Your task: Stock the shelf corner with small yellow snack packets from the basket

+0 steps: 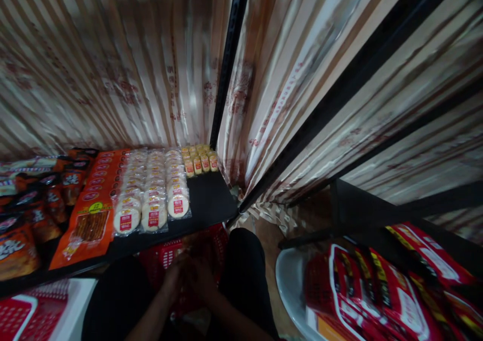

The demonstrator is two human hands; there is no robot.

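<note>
Low in the head view, my left hand and my right hand are close together between my knees, over a red basket under the shelf edge. Both hands are dim and blurred, so their fingers and anything in them cannot be made out. Above them, a black shelf carries rows of round white packaged crackers. Small yellow packets stand at its back right. An orange bag lies left of the crackers.
Black and orange snack bags fill the shelf's left end. Below is another red basket. At right, red packages sit by a pale basin. Black rack posts stand before a striped curtain.
</note>
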